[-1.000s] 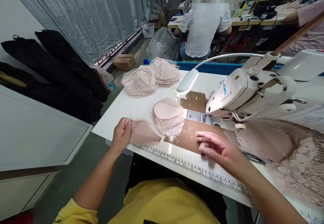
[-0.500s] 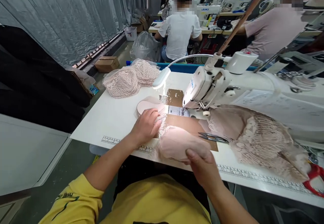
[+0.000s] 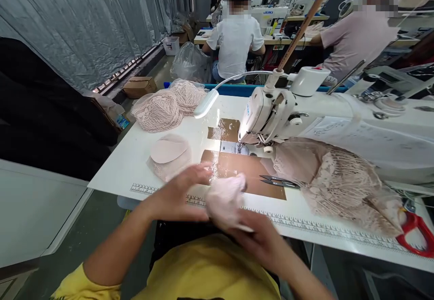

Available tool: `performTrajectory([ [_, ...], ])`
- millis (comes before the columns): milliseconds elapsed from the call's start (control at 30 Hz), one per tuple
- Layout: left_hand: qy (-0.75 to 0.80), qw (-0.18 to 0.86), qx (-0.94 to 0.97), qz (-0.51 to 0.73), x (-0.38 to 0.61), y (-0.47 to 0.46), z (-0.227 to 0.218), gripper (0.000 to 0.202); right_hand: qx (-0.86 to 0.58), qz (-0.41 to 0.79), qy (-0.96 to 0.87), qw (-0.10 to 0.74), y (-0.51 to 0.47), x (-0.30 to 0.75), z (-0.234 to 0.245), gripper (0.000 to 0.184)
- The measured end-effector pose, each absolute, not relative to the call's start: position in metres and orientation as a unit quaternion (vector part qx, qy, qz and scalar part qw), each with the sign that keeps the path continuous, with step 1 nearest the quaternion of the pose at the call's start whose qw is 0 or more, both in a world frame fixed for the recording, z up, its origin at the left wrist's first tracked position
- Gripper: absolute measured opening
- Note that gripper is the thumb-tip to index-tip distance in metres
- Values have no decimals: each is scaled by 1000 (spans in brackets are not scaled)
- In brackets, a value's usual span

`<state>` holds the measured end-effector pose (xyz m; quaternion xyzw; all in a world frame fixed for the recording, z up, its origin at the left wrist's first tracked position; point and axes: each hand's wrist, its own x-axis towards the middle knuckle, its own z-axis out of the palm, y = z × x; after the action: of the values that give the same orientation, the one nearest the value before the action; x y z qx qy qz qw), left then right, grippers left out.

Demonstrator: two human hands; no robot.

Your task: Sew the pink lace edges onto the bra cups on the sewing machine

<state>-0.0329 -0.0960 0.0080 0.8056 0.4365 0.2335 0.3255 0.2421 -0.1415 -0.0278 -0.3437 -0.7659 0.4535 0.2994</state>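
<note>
My right hand (image 3: 259,236) grips a pale pink bra cup (image 3: 224,200) above the table's front edge; the cup is folded up and smeared by motion. Just left of it, my left hand (image 3: 176,196) has its thumb and fingers apart and holds nothing; its fingertips are blurred. Another pale pink cup piece (image 3: 169,150) with sheer fabric around it lies flat on the table beyond that hand. To the right, black thread snips (image 3: 280,181) rest on a brown plate (image 3: 244,164) in front of the sewing machine (image 3: 271,114).
Lace cups (image 3: 162,110) are stacked at the back left of the white table (image 3: 122,159). Lace fabric (image 3: 349,187) is bunched under the machine arm. Red-handled scissors (image 3: 417,234) lie at the right edge. A lamp (image 3: 206,103) hangs low; two people sit beyond.
My left hand has let go of the flat cup piece, which now lies further left, and has come towards my right hand. The cup in my right hand has been turned and folded up.
</note>
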Motion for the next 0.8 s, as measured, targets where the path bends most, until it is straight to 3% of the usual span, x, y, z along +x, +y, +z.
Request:
performTrajectory([
  [100,343,495,781,165,-18,-103,13,58,-302,432,-799,288,-114,212,-19,8],
  [167,414,472,758,173,-25,-104,7,39,-351,352,-788,364,-109,218,-12,12],
  [267,573,352,700,241,-43,-105,-6,22,-423,217,-730,491,-109,240,-8,19],
  [333,585,371,662,285,-43,-107,-11,19,-463,186,-689,526,-107,244,-11,16],
  [400,486,488,646,329,-30,-111,-10,29,-480,250,-682,492,-103,236,-18,7],
  [467,328,614,631,343,-11,-115,-6,46,-451,402,-678,417,-100,222,-26,8],
  [533,228,671,614,346,5,-118,-3,60,-397,565,-625,364,-99,209,-35,15],
  [633,266,587,638,422,12,-117,-8,49,-335,711,-520,335,-101,202,-43,26],
  [733,364,461,675,447,5,-112,-19,41,-272,768,-486,316,-104,202,-42,27],
  [800,375,499,664,411,1,-110,-25,48,-240,775,-492,316,-104,202,-39,24],
])
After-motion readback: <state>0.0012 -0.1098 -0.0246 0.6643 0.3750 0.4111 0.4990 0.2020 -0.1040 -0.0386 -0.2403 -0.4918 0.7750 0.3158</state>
